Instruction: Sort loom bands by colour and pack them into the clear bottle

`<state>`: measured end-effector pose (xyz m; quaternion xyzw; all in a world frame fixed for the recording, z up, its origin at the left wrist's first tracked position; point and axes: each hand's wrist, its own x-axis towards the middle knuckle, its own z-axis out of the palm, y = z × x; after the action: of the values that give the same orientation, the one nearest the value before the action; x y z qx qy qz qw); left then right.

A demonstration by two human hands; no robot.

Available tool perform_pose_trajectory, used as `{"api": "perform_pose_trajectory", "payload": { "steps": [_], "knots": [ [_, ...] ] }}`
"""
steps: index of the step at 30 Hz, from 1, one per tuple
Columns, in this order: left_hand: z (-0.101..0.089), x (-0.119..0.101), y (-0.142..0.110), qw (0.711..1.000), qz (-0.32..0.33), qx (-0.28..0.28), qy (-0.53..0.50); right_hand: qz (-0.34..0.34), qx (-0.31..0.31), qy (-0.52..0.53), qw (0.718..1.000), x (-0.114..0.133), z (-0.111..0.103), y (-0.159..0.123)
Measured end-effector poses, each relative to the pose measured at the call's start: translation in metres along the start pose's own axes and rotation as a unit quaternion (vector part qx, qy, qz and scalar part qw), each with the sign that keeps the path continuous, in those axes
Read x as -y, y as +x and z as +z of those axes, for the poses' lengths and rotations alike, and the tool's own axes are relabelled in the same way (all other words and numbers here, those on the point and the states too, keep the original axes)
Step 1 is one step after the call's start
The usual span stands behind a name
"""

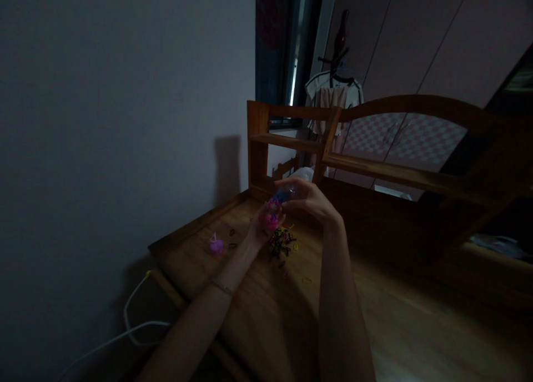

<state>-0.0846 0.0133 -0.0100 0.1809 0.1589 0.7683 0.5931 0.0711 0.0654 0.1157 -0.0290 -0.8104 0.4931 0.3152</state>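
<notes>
Above the wooden desktop, a small clear plastic container [285, 195] is held at a slant between my two hands, with bright pink pieces [272, 221] showing at its lower end. My right hand [307, 200] grips the upper end, fingers curled over it. Around the lower end, my left hand [265, 224] is curled, its fingers partly hidden. Whether the pink pieces lie inside the container or in my palm, I cannot tell. Just below is a loose pile of small black and yellow bands [282, 244], which look like hair elastics. A pink lid-like piece [216, 245] lies left of my forearm.
The wooden desk [266, 304] has a raised shelf frame [291, 142] along its back. A few stray bands [232, 245] lie near the pink piece. A wall [125, 121] borders the left side, and a white cable [129, 331] hangs beside the desk's left edge.
</notes>
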Motion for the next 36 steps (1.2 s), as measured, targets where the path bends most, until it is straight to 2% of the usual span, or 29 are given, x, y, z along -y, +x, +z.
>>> {"api": "perform_pose_trajectory", "payload": {
  "steps": [5, 11, 18, 25, 36],
  "knots": [
    [-0.006, -0.001, 0.0, 0.999, -0.024, 0.04, -0.019, -0.017, -0.017, 0.007, 1.0, 0.0, 0.001, 0.002],
    [-0.006, 0.003, -0.002, 0.996, -0.052, 0.077, -0.01, 0.007, -0.015, -0.005, 1.0, -0.01, 0.003, 0.004],
    [-0.009, 0.006, 0.001, 0.994, -0.054, 0.091, -0.021, 0.028, -0.011, 0.0, 1.0, -0.017, 0.005, 0.006],
    [-0.003, 0.005, -0.002, 0.993, -0.046, 0.104, -0.027, 0.036, -0.012, 0.002, 0.999, -0.015, 0.007, 0.006],
    [-0.01, 0.009, 0.004, 0.997, -0.027, 0.061, -0.033, 0.008, -0.075, -0.031, 0.997, -0.023, 0.006, 0.011]
  ]
}}
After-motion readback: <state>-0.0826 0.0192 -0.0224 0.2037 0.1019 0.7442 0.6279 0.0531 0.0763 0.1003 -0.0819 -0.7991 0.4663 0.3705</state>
